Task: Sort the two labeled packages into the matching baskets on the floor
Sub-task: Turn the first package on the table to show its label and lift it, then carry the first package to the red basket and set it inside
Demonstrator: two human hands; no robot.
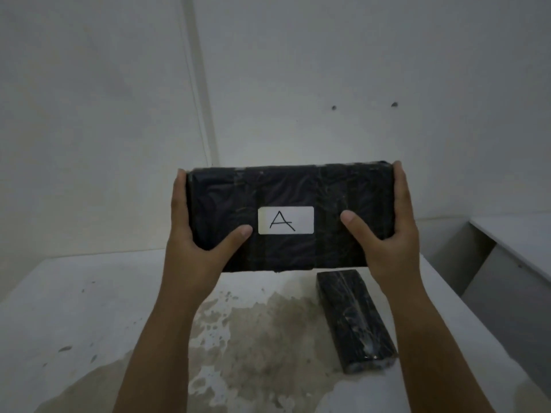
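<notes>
Above table (89,293), both hands (190,248) grip pkg "A" (286,216), seemingly lifted.

Package A (289,216) above table (89,308), second package (354,320) right

One letter can be read: a big "A", drawn by hand in black lines. It stands on a white label (286,220) with round corners. The label is stuck on the front of a black wrapped package (290,216), near the middle and a bit low. The letter is the right way up and sits in the middle of the label. A second black package (356,318) lies on the table (89,308), and no letter or label can be seen on it.
</notes>
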